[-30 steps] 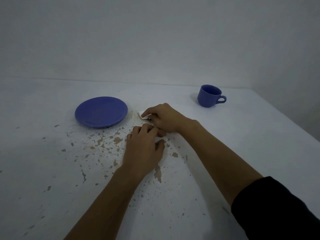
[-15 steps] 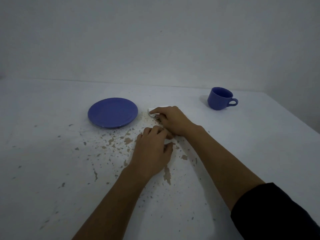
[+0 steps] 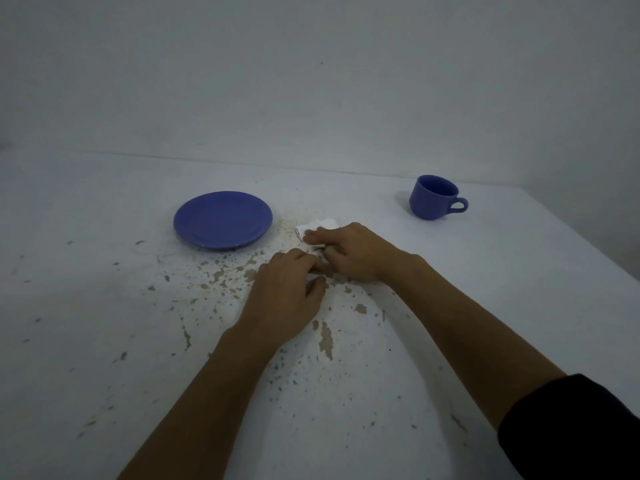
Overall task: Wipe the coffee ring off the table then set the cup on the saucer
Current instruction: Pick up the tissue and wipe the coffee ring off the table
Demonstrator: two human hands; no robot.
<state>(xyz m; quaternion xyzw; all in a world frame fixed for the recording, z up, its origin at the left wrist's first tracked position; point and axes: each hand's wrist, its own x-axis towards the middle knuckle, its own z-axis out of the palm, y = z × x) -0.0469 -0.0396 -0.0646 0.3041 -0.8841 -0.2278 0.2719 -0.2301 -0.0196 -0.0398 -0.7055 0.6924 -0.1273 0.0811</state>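
Observation:
A blue saucer (image 3: 223, 219) lies on the white table (image 3: 485, 271), left of centre. A blue cup (image 3: 433, 197) stands upright at the far right, its handle pointing right. Between them a white tissue (image 3: 320, 225) lies on the table just right of the saucer, over a faint brownish stain. My right hand (image 3: 353, 251) presses down on the tissue, fingers flat over it. My left hand (image 3: 287, 296) rests just in front, its fingertips touching the tissue's near edge beside the right hand. Most of the tissue is hidden under the hands.
The tabletop has chipped paint with brown and grey flecks (image 3: 221, 278) spread in front of the saucer and around my hands. A plain wall (image 3: 311, 81) stands behind the table. The table's right edge (image 3: 588, 244) runs diagonally past the cup.
More of the white tissue shows beyond my right hand's fingers than before. The camera view has shifted, so saucer and cup sit further right in frame. Both hands stay together on the tissue.

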